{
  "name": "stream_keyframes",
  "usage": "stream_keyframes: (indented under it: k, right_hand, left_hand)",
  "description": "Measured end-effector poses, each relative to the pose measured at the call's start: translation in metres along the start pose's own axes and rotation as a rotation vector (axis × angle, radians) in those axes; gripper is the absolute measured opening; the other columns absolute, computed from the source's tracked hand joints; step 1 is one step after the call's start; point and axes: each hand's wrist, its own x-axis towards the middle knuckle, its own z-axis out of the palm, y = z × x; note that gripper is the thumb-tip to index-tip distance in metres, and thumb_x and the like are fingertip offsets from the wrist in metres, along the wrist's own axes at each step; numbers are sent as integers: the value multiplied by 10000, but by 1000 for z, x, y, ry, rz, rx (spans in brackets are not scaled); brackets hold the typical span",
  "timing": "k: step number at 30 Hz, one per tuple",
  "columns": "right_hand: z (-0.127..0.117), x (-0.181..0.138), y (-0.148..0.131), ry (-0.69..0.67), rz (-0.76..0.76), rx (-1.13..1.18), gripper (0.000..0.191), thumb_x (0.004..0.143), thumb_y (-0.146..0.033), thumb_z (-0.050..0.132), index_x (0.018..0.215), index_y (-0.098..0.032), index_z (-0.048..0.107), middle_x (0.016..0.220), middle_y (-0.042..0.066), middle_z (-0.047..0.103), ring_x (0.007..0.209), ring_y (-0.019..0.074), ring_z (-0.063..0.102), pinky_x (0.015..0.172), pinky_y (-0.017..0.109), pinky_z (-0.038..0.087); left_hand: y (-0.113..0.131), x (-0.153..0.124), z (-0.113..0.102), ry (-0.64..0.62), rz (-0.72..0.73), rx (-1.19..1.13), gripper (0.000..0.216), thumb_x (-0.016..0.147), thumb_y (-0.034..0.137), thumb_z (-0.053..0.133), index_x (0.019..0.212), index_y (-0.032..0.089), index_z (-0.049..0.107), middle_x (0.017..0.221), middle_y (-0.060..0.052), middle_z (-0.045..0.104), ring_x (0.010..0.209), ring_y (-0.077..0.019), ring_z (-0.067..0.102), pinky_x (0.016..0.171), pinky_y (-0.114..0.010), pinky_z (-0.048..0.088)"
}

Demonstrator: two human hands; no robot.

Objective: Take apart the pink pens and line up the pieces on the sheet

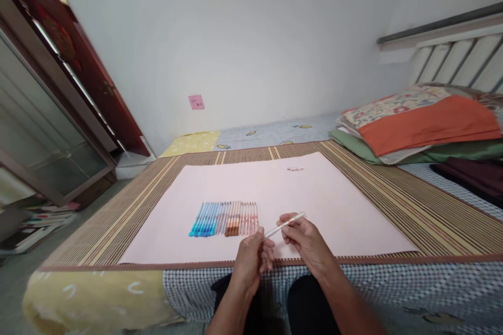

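A slim, pale pen (283,225) with a reddish mark slants between my two hands above a light pink sheet (346,214). My left hand (250,256) pinches its lower left end between thumb and finger. Near the upper right end, the fingers of my right hand (306,241) close around the barrel. Just left of my hands lies a neat row of pens (223,219), side by side: blue ones, then greyish ones, brown-ended ones and clear ones with red marks. Farther back on the sheet is a small, thin item (295,169), perhaps a pen or pen part.
Under the sheet is a striped woven mat (396,193) on a bed with a checked cover (353,282). Folded bedding with an orange band (428,125) and dark cloth (471,178) lie right. A pink note (196,102) is on the wall; a cabinet (51,125) stands left.
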Motion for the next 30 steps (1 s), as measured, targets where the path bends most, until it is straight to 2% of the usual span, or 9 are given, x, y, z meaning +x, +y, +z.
stream_keyframes:
  k: [9,17,21,26,30]
  right_hand:
    - [-3,1,-3,65,-25,90,367,658,-453,869,837,-173,713,853,57,711,637,132,555,557,275,449]
    - [-17,13,0,285,-144,321,252,658,-346,855,806,-206,706,846,36,693,650,138,561,573,293,474]
    - [-21,11,3,216,-80,258,246,664,-361,846,813,-206,727,822,38,692,620,137,555,543,294,459]
    - [-8,0,4,88,27,102,352,631,-433,889,850,-181,777,822,43,691,593,110,527,517,268,412]
    - [-1,-3,3,30,28,59,399,617,-477,898,842,-168,787,648,4,611,566,101,495,526,253,404]
  left_hand:
    - [-1,-1,1,-1,-11,-23,593,599,676,794,680,110,636,481,-22,596,327,-58,458,375,-200,114]
    - [-5,0,-2,-33,20,-61,559,635,640,806,734,113,648,480,31,556,322,-19,379,369,-189,101]
    - [-7,2,-4,-35,65,-93,522,641,589,830,779,117,655,513,43,567,333,-8,361,366,-179,123]
    - [-8,3,-5,-41,86,-99,483,667,553,833,794,133,631,520,47,577,332,-9,353,367,-176,129]
    - [-9,1,-5,-45,115,-87,443,686,513,837,773,146,605,528,46,592,336,-11,366,372,-168,153]
